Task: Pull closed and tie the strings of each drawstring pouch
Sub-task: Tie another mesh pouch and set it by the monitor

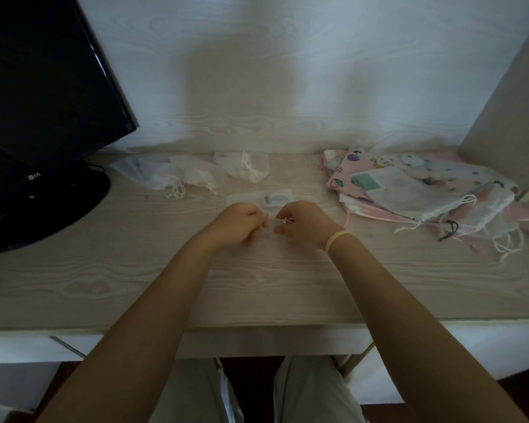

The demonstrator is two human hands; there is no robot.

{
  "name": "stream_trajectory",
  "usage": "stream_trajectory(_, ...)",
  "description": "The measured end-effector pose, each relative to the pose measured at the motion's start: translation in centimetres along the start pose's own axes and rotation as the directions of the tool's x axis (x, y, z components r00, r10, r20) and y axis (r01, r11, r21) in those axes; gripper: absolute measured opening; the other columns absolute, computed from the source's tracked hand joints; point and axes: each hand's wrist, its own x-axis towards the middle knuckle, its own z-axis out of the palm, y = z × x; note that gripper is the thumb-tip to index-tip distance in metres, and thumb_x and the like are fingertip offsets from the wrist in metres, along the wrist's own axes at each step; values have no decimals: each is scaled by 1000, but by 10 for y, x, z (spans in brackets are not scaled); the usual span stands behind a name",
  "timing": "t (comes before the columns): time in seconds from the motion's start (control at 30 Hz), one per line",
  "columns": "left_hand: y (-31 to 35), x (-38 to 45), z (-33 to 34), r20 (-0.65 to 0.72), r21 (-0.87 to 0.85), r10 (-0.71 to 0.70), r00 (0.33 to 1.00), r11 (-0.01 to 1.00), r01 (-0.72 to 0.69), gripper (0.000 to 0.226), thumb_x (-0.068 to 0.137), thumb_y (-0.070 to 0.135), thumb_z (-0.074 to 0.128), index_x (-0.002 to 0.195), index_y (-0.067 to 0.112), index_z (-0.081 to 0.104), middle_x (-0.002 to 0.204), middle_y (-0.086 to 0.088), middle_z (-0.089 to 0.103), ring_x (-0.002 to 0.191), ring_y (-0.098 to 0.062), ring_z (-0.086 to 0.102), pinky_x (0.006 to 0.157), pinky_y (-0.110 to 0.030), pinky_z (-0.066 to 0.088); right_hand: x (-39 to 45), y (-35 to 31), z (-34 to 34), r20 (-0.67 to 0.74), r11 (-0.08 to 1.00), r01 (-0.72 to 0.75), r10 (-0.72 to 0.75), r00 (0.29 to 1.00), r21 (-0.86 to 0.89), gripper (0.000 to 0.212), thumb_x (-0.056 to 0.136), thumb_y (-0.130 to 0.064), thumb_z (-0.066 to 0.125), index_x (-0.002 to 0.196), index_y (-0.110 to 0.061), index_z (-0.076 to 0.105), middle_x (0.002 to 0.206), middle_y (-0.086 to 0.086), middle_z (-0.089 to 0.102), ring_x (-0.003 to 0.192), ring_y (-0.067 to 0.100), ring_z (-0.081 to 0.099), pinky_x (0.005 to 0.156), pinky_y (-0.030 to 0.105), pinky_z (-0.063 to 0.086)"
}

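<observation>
left hand [237,222]: I see fingers curled, pinching one end of the thin white drawstring [284,221].
right hand [300,224]: pinching the other end; knot too small to judge.
pouch: small translucent white pouch [257,198] flat on the pale wood-grain desk [257,285] just beyond the knuckles, partly hidden; contents blurred.
far left: tied white pouches [190,177], black monitor [43,102] cut off.
far right: heap of printed pink pouches [425,190].

Left hand [238,222] and right hand [300,221] pinching white strings [283,221] over a sheer pouch [258,199] on the counter [135,279], tied pouches [193,174] behind, patterned pouch pile [422,190] right, monitor [43,87] left
</observation>
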Motion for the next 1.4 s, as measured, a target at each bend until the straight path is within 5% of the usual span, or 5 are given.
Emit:
stream_trajectory(0.13,-1,-2,-3,64,-323,-106,992,939,121,33,103,28,44,80,10,57,49,5,32,38,-8,26,40,-18,21,1,1,5,-71,998,-8,13,997,62,37,81,-29,74,113,-11,68,110,7,66,102,20,60,87,25,43)
stream_trajectory(0.5,-1,-4,-12,166,-344,-78,983,930,132,24,103,20,43,92,8,61,52,6,31,41,-7,23,37,-18,18,2,-1,5,-108,998,8,0,994,67,36,80,-29,75,110,-11,68,107,7,67,99,19,61,83,23,43)
stream_trajectory(0.7,-6,0,0,-38,-410,22,999,911,-36,18,97,15,57,90,14,74,65,2,60,58,-9,51,49,-22,37,1,-5,2,-111,998,21,-13,994,66,39,83,-30,73,115,-10,67,111,6,67,102,18,60,81,18,38)
stream_trajectory(1.1,-1,2,15,-215,-576,-11,976,809,-118,14,93,21,64,96,13,76,83,-10,66,50,-12,39,42,-18,32,1,-13,5,-117,990,72,-57,991,123,36,83,-29,72,116,-13,68,106,3,70,85,9,58,74,14,35)
stream_trajectory(1.4,-2,5,17,-294,-448,-11,956,885,-128,21,93,23,65,97,4,75,60,14,60,47,3,47,49,-13,35,-2,-3,-1,-105,982,63,-45,993,179,27,86,-15,61,111,-18,71,83,-6,60,72,3,52,59,6,33)
